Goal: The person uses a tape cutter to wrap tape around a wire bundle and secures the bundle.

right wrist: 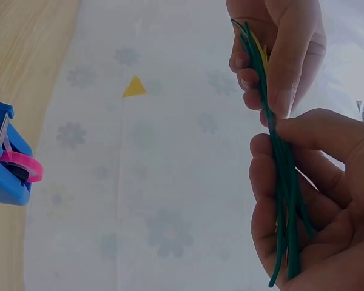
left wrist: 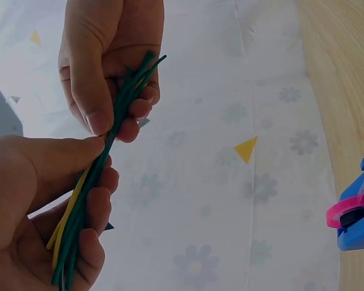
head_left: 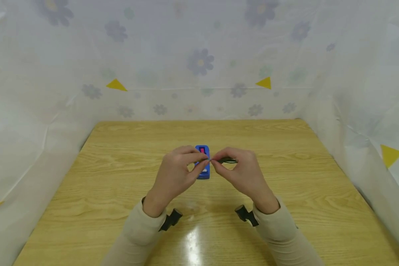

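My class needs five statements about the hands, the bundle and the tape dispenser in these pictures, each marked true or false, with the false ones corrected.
1. The left hand and right hand both hold the bundle. True.
2. The bundle is entirely red. False: it shows green and yellow.
3. The blue tape dispenser stands on the table. True.
4. The right hand lies flat on the table. False: it pinches the bundle.
5. The dispenser carries a pink ring. True.
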A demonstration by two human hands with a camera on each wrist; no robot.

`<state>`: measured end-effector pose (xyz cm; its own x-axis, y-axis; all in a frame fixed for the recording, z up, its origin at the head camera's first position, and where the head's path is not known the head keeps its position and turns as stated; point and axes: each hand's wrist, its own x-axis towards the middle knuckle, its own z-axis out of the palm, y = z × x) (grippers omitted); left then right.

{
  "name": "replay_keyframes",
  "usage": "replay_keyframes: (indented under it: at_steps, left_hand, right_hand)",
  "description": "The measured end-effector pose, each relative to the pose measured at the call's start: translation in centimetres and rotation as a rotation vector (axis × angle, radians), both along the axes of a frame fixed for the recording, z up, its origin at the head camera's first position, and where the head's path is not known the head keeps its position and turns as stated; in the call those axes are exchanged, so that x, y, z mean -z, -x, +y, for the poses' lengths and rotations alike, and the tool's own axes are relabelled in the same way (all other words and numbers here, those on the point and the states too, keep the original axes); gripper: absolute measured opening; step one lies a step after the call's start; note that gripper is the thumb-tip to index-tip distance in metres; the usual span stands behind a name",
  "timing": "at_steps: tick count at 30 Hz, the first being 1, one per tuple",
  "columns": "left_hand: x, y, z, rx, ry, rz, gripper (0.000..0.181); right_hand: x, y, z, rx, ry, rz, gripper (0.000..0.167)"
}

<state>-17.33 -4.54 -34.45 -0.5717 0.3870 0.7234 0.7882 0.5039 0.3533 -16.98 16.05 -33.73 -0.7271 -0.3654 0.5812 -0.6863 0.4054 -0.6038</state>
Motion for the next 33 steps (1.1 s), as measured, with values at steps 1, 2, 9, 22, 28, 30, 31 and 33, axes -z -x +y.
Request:
replay_keyframes:
  at_steps: [1, 2, 9, 22, 28, 30, 31, 33]
  left_hand:
    - [0.03, 0.03, 0.00, -0.003, 0.003, -0.003, 0.009]
    - [0.04, 0.06, 0.00, -0.005, 0.005, -0.006, 0.009]
    - [0.01, 0.09, -0.16, -0.016, 0.030, -0.058, 0.013]
    - [-0.16, 0.27, -0.26, -0.036, 0.109, -0.148, 0.014]
    - [0.14, 0.37, -0.39, -0.033, 0.095, -0.112, 0.012]
    - [0.20, 0.41, -0.40, -0.036, 0.102, -0.096, 0.011]
    - [0.19, 0.41, -0.40, -0.037, 0.107, -0.087, 0.011]
    - [0.17, 0.42, -0.39, -0.042, 0.115, -0.069, 0.012]
  right_hand:
    - [0.02, -0.01, -0.04, 0.001, 0.004, 0.006, 0.006]
    - [0.03, -0.01, -0.07, 0.002, 0.006, 0.015, 0.007]
    - [0.46, 0.15, -0.26, 0.014, -0.008, 0.108, 0.010]
    - [0.61, 0.32, -0.56, 0.030, -0.051, 0.198, 0.010]
    - [0.70, 0.37, -0.55, 0.009, -0.022, 0.112, 0.006]
    - [0.71, 0.37, -0.59, 0.005, -0.013, 0.087, 0.006]
    - [0.69, 0.36, -0.62, 0.008, -0.012, 0.076, 0.006]
    - [0.71, 0.35, -0.65, 0.015, -0.010, 0.055, 0.006]
